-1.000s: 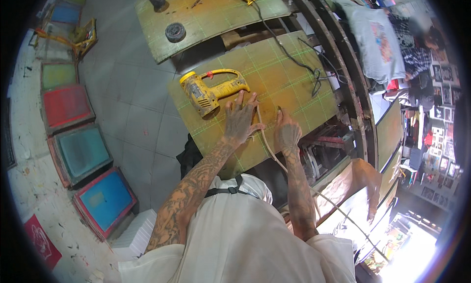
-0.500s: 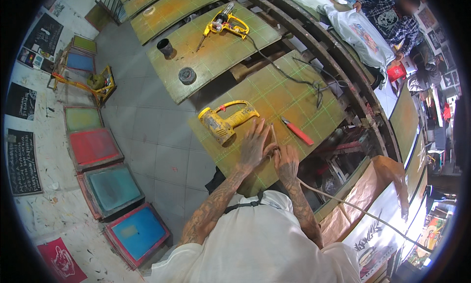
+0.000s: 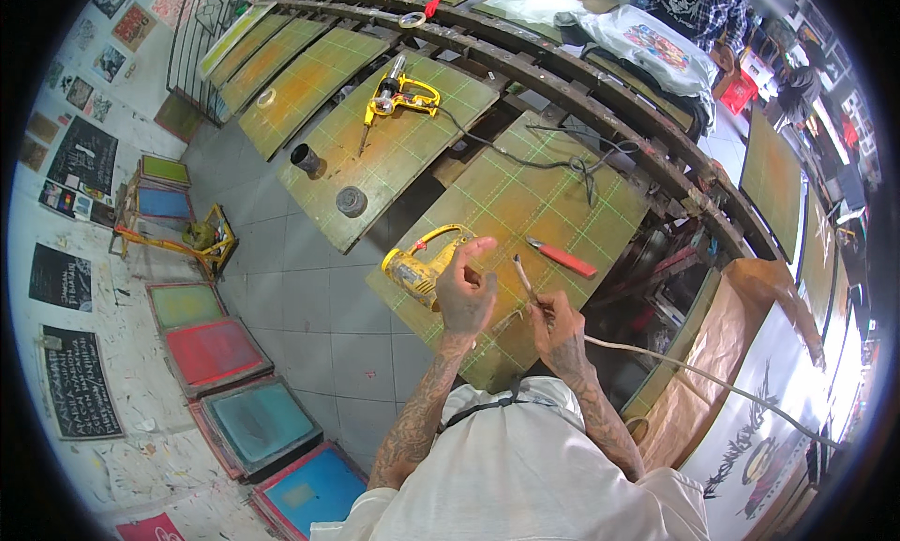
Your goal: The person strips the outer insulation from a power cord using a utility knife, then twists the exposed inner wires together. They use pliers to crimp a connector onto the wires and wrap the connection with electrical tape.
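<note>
My right hand pinches the pale cable, right of the nearer yellow tool; my left hand curls beside that tool, its grip I can't tell. A snag could yank the cable loose.

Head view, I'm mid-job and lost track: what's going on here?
A person's right hand grips a pale cable near its end, which points away over a green-lined board. The left hand is raised with fingers bent, apart from the cable, partly covering a yellow power tool. A red-handled tool lies on the board, untouched.
</note>
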